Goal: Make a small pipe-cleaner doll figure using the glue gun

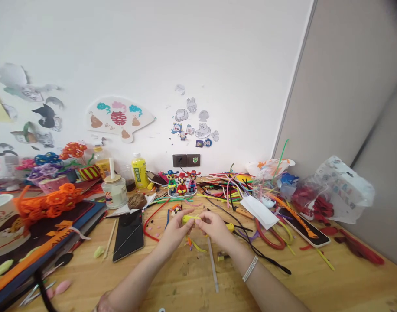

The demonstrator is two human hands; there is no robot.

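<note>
My left hand and my right hand meet over the middle of the table. Both have their fingers closed on a small yellow piece, too small to tell whether it is clay or fuzzy stem. Around my right wrist is a silvery bracelet. A pale flat stick lies on the table between my forearms. Behind my hands, three colourful little figures stand on a white base. Near my right hand lies a yellow-handled tool, partly hidden by the hand.
A black phone lies left of my hands, near a glass jar and a yellow bottle. Many coloured craft stems tangle at the back. Red-handled scissors and plastic bags lie right. Orange fuzzy flowers crowd the left.
</note>
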